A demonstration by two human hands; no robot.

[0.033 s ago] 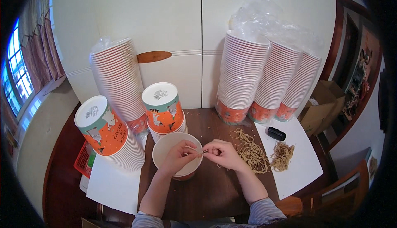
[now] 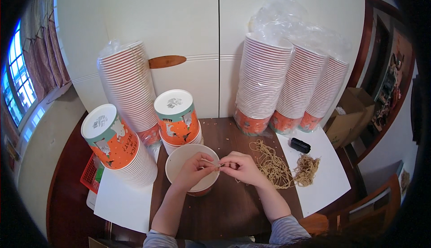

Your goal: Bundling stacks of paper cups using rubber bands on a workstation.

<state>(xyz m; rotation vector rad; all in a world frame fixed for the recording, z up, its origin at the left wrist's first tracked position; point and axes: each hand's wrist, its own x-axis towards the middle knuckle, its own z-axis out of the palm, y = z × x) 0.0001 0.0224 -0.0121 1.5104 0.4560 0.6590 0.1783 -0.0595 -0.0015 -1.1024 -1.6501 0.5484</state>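
Observation:
An open paper bucket (image 2: pixel 176 161), pale inside, stands upright in front of me, its mouth facing up. Over its right rim my left hand (image 2: pixel 194 171) and my right hand (image 2: pixel 243 168) meet, both with thumb and fingers pinched. Between the fingertips runs a thin, light tan twine (image 2: pixel 219 165); its ends are hidden by the fingers. To the right of my right hand lies a loose tangle of tan string (image 2: pixel 273 165). A smaller bunch of similar string (image 2: pixel 306 170) sits beside it on white paper.
Upside-down orange bucket stacks (image 2: pixel 120 144) (image 2: pixel 177 124) stand left and behind. Plastic-wrapped bucket stacks (image 2: pixel 128 86) (image 2: pixel 265 77) rise against the white cabinet (image 2: pixel 188 19). A black oblong object (image 2: pixel 300 145) lies on the right paper sheet (image 2: pixel 325 180). A cardboard box (image 2: pixel 350 113) is farther right.

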